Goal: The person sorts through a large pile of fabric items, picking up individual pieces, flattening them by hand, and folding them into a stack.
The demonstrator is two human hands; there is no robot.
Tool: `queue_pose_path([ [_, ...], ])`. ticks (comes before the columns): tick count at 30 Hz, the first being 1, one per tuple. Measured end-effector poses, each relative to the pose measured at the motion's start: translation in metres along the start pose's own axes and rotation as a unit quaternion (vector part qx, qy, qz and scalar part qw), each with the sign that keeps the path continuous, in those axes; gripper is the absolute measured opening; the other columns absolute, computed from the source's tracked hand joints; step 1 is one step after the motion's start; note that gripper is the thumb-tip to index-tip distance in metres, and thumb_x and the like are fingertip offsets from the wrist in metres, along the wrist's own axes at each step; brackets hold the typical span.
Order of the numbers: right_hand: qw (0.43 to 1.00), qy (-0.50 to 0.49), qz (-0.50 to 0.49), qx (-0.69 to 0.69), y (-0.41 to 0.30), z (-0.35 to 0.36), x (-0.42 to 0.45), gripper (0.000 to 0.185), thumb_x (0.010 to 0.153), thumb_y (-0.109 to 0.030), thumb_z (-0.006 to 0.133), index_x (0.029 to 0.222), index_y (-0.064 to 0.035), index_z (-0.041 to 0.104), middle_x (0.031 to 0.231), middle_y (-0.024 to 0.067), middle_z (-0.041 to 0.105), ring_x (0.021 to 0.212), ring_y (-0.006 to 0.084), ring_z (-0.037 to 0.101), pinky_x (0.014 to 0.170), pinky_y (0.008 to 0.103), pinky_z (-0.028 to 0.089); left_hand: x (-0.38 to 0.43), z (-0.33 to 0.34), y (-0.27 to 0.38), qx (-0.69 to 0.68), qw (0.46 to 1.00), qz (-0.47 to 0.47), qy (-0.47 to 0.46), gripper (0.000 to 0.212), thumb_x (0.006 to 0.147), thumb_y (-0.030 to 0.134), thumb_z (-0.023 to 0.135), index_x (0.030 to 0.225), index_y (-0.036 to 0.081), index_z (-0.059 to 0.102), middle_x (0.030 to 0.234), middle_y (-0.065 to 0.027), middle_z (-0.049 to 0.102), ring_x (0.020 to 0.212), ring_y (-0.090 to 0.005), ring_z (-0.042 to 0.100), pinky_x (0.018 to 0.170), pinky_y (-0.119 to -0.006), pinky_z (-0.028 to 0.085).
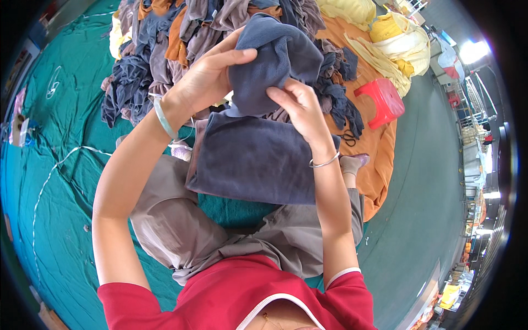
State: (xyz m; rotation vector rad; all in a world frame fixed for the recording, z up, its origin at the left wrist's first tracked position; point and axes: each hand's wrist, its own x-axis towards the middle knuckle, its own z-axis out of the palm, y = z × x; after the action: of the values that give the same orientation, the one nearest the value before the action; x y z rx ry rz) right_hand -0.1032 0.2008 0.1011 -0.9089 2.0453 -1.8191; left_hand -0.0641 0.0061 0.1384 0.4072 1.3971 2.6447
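Between my two hands hangs a dark blue-grey piece of soft cloth [264, 70], partly folded over itself. My left hand [220, 66] grips its left side, with the thumb on the near face and the fingers hidden behind. On the lower right edge, my right hand [299, 101] pinches the cloth between thumb and fingers. Just below it, a flat stack of folded dark cloths [255, 159] lies between my legs, a mauve-brown edge showing at its left. My right forearm passes over the stack's right end.
A large heap of grey, blue and rust cloths [156, 53] rises ahead. Right of it, black-handled scissors [349, 137] and a red plastic stool [381, 103] rest on an orange sheet [375, 169]. Yellow-white cloth bundles [400, 43] lie farther back. Green sheeting [66, 173] spreads left, crossed by a white cord [51, 175].
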Motion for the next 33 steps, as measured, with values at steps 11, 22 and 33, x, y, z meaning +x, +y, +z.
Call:
queue_pose_path([
  [11, 0.850, -0.065, 0.119, 0.509, 0.030, -0.015, -0.004, 0.040, 0.096, -0.029, 0.037, 0.127, -0.0049, 0.044, 0.129, 0.0077, 0.049, 0.118, 0.0219, 0.048, 0.100, 0.0403, 0.036, 0.002, -0.002, -0.020, 0.244, 0.962, 0.117, -0.025, 0.068, 0.072, -0.010, 0.051, 0.136, 0.000, 0.032, 0.128, -0.0059, 0.045, 0.120, -0.0128, 0.039, 0.101, -0.025, 0.029],
  [22, 0.880, 0.035, 0.061, 0.469, 0.010, -0.057, 0.000, 0.051, 0.089, -0.033, 0.054, 0.127, -0.0011, 0.043, 0.128, 0.0135, 0.049, 0.116, 0.0269, 0.049, 0.101, 0.0437, 0.036, -0.002, -0.011, 0.006, 0.454, 0.884, 0.049, -0.102, 0.067, 0.074, 0.022, 0.073, 0.130, 0.001, 0.043, 0.119, -0.0085, 0.053, 0.109, -0.0152, 0.049, 0.095, -0.027, 0.037],
  [33, 0.890, 0.084, 0.069, 0.442, 0.022, -0.130, -0.030, 0.045, 0.089, -0.028, 0.056, 0.122, 0.0007, 0.047, 0.123, 0.0165, 0.053, 0.112, 0.0291, 0.052, 0.096, 0.0456, 0.041, 0.003, -0.028, 0.028, 0.352, 0.916, 0.190, 0.028, 0.026, 0.093, 0.012, 0.049, 0.116, 0.005, 0.058, 0.106, -0.0022, 0.061, 0.094, -0.0061, 0.057, 0.086, -0.019, 0.045],
])
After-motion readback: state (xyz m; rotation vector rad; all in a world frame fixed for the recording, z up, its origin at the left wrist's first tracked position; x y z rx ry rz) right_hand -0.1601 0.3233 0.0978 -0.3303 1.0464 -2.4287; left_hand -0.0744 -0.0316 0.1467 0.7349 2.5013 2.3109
